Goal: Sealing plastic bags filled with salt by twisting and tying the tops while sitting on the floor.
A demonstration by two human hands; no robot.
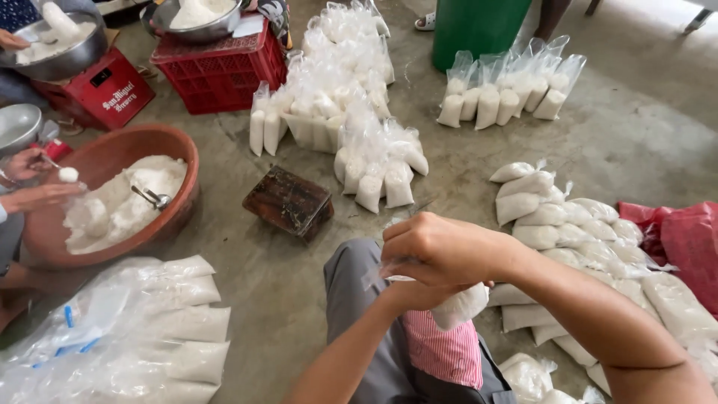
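- The right hand [437, 247] is clenched around the twisted clear neck of a small plastic bag of white powder [460, 305], which hangs just below the knuckles, over a grey-trousered knee.
- The left hand [415, 293] sits directly under the right, mostly hidden by it; it touches the same bag, but how its fingers close I cannot tell.
- Just to the right of the hands, a heap of filled, tied bags [568, 224] lies on the concrete floor [262, 277].
- Ahead of the hands, a dark wooden block [289, 202] rests on the floor, with a cluster of upright open-topped bags [351, 120] beyond it.
- Further ahead and right, another row of upright bags [508, 93] stands by a green bin [479, 26].
- Well to the left, a brown basin [112, 194] holds white powder and a metal scoop [152, 197]; another person's hands [34, 183] work at its edge.
- Near left of the hands, flat filled bags [149, 329] lie stacked.
- Far ahead-left, a red crate [221, 71] carries a metal bowl [198, 19].
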